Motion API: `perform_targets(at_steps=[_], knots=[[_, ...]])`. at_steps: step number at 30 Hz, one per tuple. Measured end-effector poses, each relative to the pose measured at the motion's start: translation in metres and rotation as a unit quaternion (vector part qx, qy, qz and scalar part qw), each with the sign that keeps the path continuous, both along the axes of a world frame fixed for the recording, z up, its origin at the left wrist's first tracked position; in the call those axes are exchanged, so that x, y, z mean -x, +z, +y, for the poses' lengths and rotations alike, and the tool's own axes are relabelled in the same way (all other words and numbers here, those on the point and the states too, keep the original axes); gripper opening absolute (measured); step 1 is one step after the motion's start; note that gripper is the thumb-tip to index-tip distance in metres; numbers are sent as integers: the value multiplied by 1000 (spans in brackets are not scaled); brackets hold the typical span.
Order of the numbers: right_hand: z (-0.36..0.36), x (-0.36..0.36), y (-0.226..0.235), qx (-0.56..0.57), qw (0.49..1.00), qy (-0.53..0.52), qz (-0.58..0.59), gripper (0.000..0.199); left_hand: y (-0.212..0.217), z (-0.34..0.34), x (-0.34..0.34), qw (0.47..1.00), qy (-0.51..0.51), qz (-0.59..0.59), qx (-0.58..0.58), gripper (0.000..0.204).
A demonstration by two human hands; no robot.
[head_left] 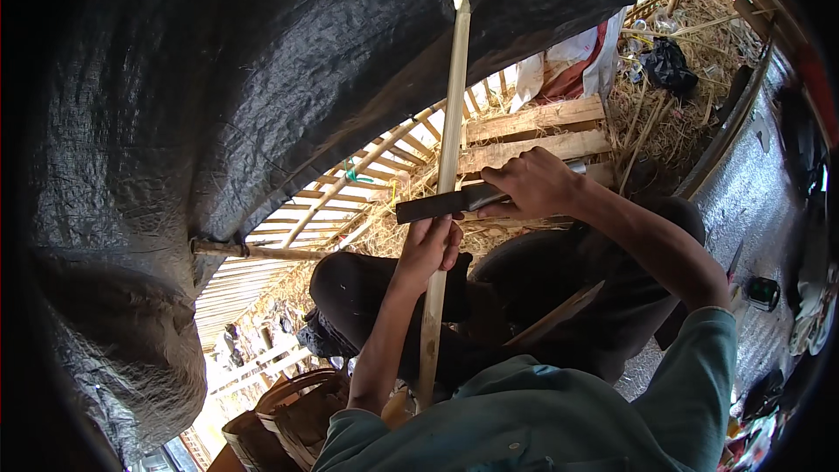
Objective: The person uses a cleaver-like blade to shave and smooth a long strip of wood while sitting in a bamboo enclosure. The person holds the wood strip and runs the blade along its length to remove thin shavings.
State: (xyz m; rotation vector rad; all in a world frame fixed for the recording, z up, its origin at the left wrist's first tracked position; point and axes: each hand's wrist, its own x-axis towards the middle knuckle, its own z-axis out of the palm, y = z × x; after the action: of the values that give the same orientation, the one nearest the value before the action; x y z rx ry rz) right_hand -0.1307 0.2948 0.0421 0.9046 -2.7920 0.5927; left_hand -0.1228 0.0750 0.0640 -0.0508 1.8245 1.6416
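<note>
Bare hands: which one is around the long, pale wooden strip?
The left hand, around the strip just below the dark, elongated tool; the right hand grips that tool instead.

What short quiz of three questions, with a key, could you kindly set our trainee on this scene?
1. Open question: which hand grips the dark, rectangular-bladed tool?
2. True or false: the left hand is well away from the long, pale, wood-like strip.
3. Multiple choice: what does the crumpled black plastic bag lie on?
A) a shiny metallic sheet
B) straw-strewn ground
C) a person's knee

Key:
1. The right hand.
2. False; it grips the strip.
3. B.
</note>
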Motion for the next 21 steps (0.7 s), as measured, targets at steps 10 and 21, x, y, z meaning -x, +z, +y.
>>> perform_targets(at_steps=[10, 21], knots=[[0, 8, 3, 2, 995, -85, -47, 48, -2, -15, -1, 986, -66, -122, -91, 42], [-8, 11, -13, 5, 995, -95, -27, 46, -33, -46, -16, 979, -33, -136, -150, 29]])
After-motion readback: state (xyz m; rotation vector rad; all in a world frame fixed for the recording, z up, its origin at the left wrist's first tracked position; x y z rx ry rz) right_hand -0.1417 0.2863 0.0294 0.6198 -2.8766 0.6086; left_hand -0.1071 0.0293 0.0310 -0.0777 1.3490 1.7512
